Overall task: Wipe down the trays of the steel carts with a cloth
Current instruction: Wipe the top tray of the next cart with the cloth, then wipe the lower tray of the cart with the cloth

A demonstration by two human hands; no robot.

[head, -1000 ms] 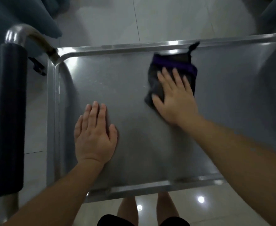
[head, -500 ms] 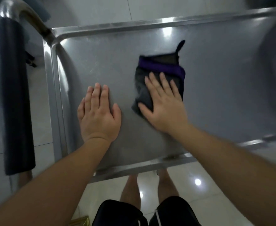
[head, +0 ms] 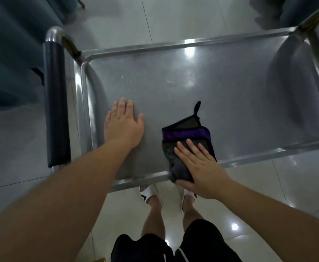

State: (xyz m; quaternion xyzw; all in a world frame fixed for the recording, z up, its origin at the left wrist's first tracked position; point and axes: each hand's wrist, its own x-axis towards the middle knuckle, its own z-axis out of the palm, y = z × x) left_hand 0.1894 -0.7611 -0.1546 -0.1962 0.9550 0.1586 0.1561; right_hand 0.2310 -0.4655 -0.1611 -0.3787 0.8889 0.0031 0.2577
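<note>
Under right hand (head: 202, 167), cloth (head: 185, 135)

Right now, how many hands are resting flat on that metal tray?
2. The left hand lies flat on the bare tray near its left rim. The right hand presses the dark cloth at the near edge.

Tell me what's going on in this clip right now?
A person is wiping the top tray of a steel cart. The right hand presses a folded dark cloth with a purple band flat against the tray, at its near rim. The left hand rests palm-down on the tray near the left edge, beside the padded handle.
</note>
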